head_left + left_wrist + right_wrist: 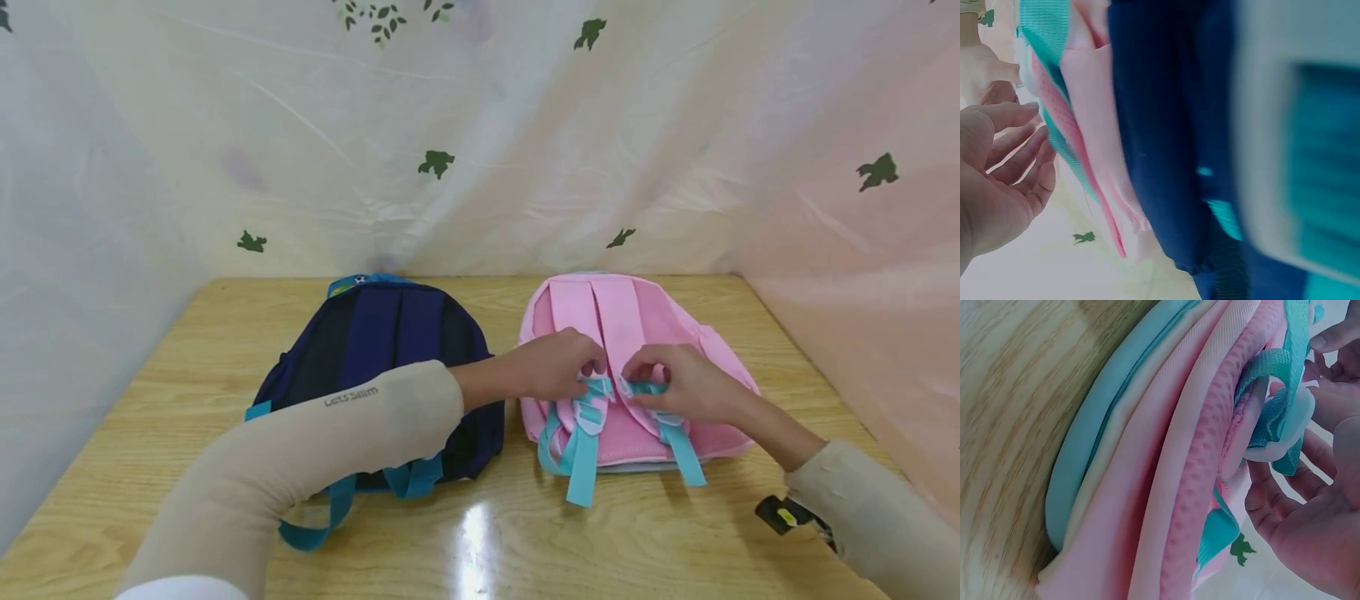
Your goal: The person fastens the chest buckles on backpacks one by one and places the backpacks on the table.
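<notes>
A pink backpack (570, 312) lies with its shoulder straps facing up on the right half of the table. At its middle, my left hand (551, 365) pinches a turquoise chest strap (598, 387) with a pale buckle piece at its end. Opposite, the right hand (693, 383) pinches another turquoise strap (647, 388), also ending in a pale buckle piece (623, 386). The two pieces are close together; whether they touch I cannot tell. In the right wrist view, a pale strap adjuster (1291, 434) with turquoise webbing is beside the right fingers.
Left of the pink one, a dark blue backpack (468, 350) lies under my left forearm. Its turquoise strap (318, 533) loops out over the wooden table (187, 400). Patterned cloth (480, 108) hangs behind and at both sides.
</notes>
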The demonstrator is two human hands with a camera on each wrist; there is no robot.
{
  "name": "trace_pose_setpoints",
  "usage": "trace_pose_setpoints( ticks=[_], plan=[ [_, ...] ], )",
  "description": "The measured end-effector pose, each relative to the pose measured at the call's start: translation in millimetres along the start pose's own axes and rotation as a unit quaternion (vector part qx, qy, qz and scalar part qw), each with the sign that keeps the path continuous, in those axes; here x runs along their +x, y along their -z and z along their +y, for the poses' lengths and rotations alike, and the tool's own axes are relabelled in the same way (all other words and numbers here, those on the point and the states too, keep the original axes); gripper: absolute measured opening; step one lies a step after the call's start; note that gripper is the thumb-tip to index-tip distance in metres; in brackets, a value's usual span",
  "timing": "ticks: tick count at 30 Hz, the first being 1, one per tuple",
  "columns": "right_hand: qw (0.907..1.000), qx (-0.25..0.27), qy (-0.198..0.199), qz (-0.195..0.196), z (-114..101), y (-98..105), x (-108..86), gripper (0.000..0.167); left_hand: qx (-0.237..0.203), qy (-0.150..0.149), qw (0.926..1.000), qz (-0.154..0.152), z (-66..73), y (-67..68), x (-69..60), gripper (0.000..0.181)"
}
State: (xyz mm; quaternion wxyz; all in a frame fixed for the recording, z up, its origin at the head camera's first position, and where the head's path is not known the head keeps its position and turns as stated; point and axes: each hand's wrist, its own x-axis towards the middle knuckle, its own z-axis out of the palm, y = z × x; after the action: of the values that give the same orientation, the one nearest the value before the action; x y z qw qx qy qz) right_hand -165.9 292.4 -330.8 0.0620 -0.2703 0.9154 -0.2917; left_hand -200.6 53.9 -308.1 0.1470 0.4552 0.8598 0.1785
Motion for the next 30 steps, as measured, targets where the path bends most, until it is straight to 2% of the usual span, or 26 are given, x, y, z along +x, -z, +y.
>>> trace_pose_setpoints(
  ticks=[4,8,15,20,25,30],
  plan=[
    [1.0000,-0.001,0.009,0.004,4,3,-3.8,0.025,-0.004,0.013,0.9999,-0.002,5.1,1.7,5.6,0.027],
    [1.0000,-0.006,0.002,0.006,6,4,-6.0,0.024,-0.011,0.032,0.9994,-0.008,6.1,0.2,9.9,0.026],
    [0.9998,0.002,-0.016,0.007,8,5,-7.8,0.022,-0.011,0.037,0.9991,-0.020,5.6,-4.1,18.3,0.027],
    [0.9999,0.012,-0.011,0.001,8,7,-7.0,0.022,-0.010,0.042,0.9982,-0.041,5.9,-5.9,19.4,0.028],
    [0.9999,0.012,-0.001,0.001,10,7,-7.1,0.022,-0.006,0.050,0.9980,-0.039,5.6,-6.8,18.0,0.021],
    [0.9998,0.017,0.011,-0.001,11,6,-6.2,0.022,-0.002,0.061,0.9976,-0.034,6.8,-8.1,15.6,0.024]
  ],
)
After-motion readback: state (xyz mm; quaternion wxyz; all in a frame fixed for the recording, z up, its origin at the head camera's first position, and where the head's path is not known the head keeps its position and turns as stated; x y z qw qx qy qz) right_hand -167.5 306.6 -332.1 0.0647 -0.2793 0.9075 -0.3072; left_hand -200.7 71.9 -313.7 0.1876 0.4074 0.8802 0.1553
